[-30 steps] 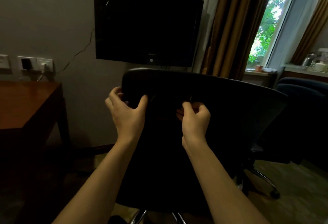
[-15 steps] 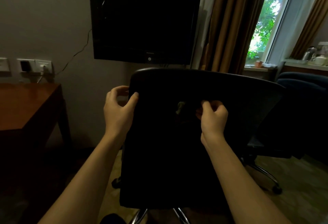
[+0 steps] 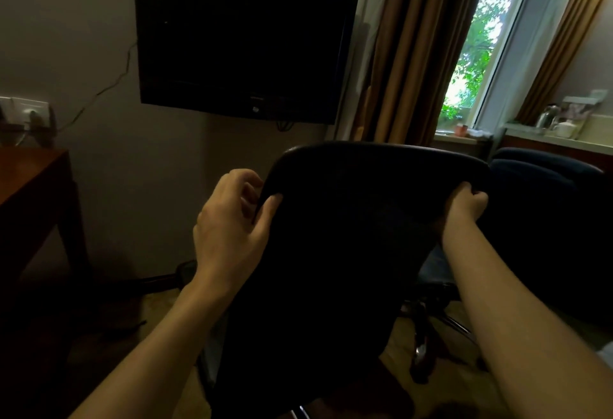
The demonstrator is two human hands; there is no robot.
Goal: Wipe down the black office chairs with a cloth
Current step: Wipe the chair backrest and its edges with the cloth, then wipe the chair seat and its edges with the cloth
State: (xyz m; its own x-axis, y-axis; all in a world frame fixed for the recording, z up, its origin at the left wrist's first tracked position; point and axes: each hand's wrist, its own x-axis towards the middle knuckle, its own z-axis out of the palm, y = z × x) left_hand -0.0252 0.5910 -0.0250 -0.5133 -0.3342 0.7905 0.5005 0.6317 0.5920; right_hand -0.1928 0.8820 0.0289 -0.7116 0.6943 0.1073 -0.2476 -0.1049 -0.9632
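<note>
A black office chair (image 3: 358, 226) stands with its backrest facing me, filling the middle of the head view. My left hand (image 3: 232, 219) grips the backrest's upper left edge, thumb on the rear face and fingers curled round the rim. At the upper right edge, my right hand (image 3: 467, 206) is curled into a fist against the backrest. It seems to hold a dark cloth, which is hard to tell apart from the black chair. The seat is hidden behind the backrest.
A second dark chair (image 3: 547, 186) stands close on the right. A wooden table (image 3: 30, 173) is at the left and a wall-mounted TV (image 3: 238, 37) hangs above. The chair's wheeled base (image 3: 428, 329) spreads over the floor. A counter with a kettle (image 3: 560, 126) sits by the window.
My right hand has slid from the middle of the backrest to its right edge. My left hand has shifted its grip on the left rim, and the chair now sits further right in view.
</note>
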